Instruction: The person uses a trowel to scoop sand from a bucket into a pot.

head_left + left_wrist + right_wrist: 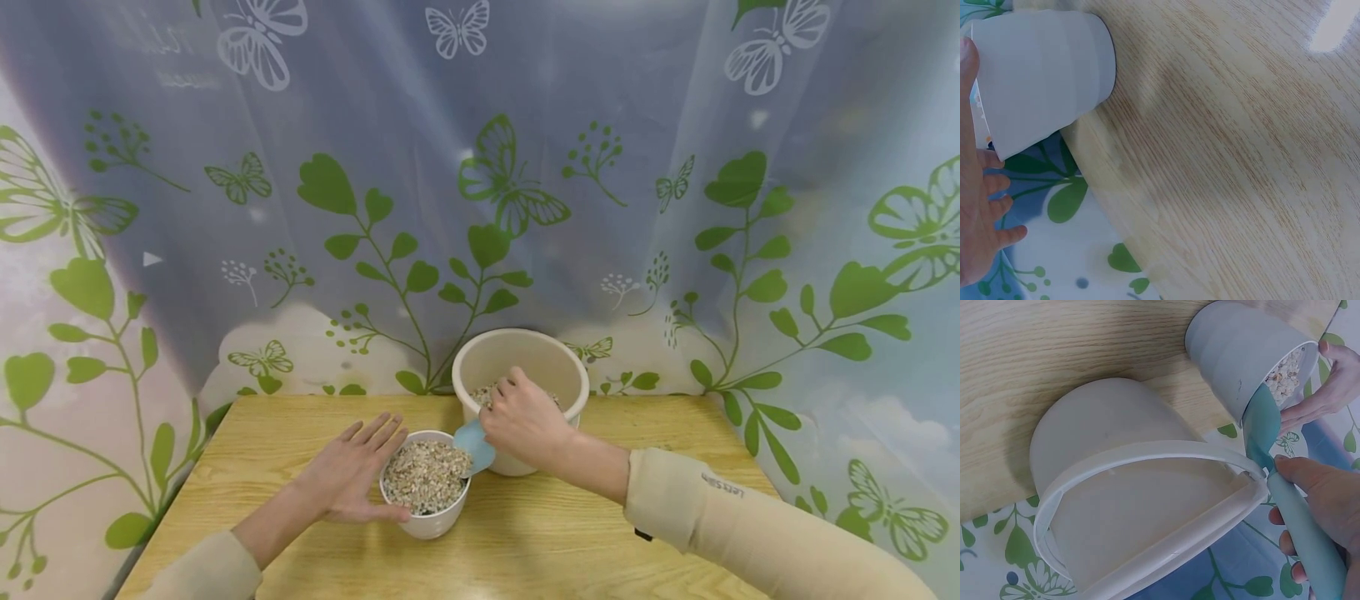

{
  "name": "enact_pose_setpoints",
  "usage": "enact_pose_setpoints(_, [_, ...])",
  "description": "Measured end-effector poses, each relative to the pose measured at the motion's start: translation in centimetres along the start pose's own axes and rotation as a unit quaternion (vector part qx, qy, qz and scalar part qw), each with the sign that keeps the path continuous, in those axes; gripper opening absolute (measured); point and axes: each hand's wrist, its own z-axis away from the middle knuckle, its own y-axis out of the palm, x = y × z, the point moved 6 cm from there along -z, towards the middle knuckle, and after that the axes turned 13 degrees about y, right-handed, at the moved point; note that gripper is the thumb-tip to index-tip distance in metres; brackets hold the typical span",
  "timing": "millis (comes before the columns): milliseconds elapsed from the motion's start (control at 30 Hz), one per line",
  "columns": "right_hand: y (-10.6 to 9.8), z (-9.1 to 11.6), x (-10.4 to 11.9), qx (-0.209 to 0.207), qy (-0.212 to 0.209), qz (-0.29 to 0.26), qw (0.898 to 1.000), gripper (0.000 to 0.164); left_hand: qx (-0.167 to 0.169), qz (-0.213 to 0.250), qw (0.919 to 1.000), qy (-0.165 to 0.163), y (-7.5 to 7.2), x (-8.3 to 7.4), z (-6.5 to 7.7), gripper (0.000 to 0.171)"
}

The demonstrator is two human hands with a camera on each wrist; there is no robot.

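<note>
A white pot (433,525) stands on the table, heaped to its rim with pale, coarse granules (426,475). My left hand (347,482) lies along its left side, fingers straight, with the thumb at the near rim. In the right wrist view my right hand (1329,512) grips the handle of a light blue trowel (1307,540). The trowel's blade (474,447) rests over the pot's right rim, at the edge of the granules. Directly behind my right hand is a larger cream bucket (517,462), with more granules (483,395) inside, partly hidden by that hand.
The wooden table (300,567) ends at a patterned curtain (405,250) with butterflies and leaves, close behind the bucket. A bail handle (1147,450) runs across the bucket near its rim in the right wrist view.
</note>
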Motion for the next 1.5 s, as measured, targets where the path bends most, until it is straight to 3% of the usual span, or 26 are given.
enact_pose_setpoints(700, [0.0, -0.1, 0.4, 0.000, -0.023, 0.009, 1.000, 0.047, -0.008, 0.000, 1.0000, 0.003, 0.0, -0.1, 0.0, 0.117])
enact_pose_setpoints(1033, [0.4, -0.7, 0.3, -0.051, -0.044, -0.005, 0.998, 0.044, -0.008, 0.002, 1.0000, 0.004, 0.1, 0.0, 0.0, 0.116])
enact_pose_setpoints(1500, [0.4, -1.5, 0.4, -0.057, -0.075, -0.005, 0.996, 0.035, -0.013, 0.002, 0.9999, 0.003, 0.1, 0.0, 0.0, 0.115])
